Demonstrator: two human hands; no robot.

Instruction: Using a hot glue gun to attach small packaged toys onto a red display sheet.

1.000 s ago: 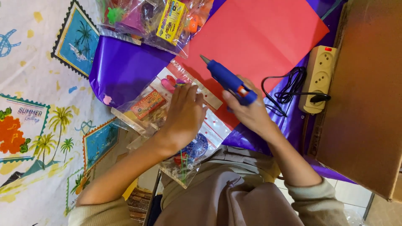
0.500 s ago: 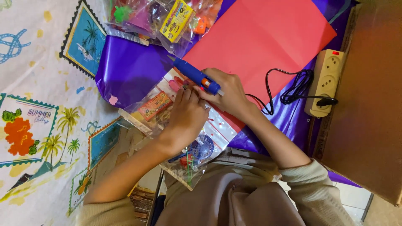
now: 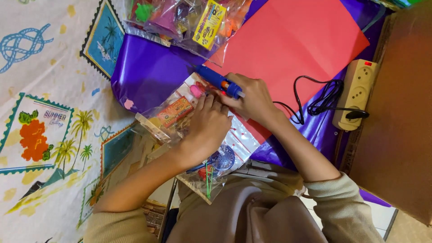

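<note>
- Since the earlier frames, the one blue glue gun (image 3: 219,82) has been brought down and leftwards from over the red sheet, so that its nozzle now lies over the top of the clear toy packet (image 3: 198,135).
- Nearest the camera, two beige sleeves and a beige lap are seen at the bottom edge.
- One clear toy packet is pressed flat under the left hand (image 3: 207,128); inside it a blue wheel-shaped piece, green sticks, an orange printed card and a pink piece can be counted, one of each kind except the sticks, whose number cannot be told.
- The left hand's fingers (image 3: 211,104) are laid close together and flat on the packet, nothing being gripped.
- The right hand (image 3: 252,99) is closed round the rear of the glue gun, its fingers wrapped about the handle, just beside the left fingertips.
- One black cord (image 3: 315,101) is run from the right hand across the purple sheet to one beige power strip (image 3: 356,94), where one plug is seated; two free sockets are seen.
- Beneath these, one purple sheet (image 3: 148,72) is spread over the surface, and one red paper sheet (image 3: 292,40) is laid upon it.
- Farthest away, a second clear packet (image 3: 189,22) of coloured toys with a yellow card is lying at the top edge.
- To the left, one patterned cloth (image 3: 49,90) with palm-tree prints is seen; to the right, one brown board (image 3: 396,135).
</note>
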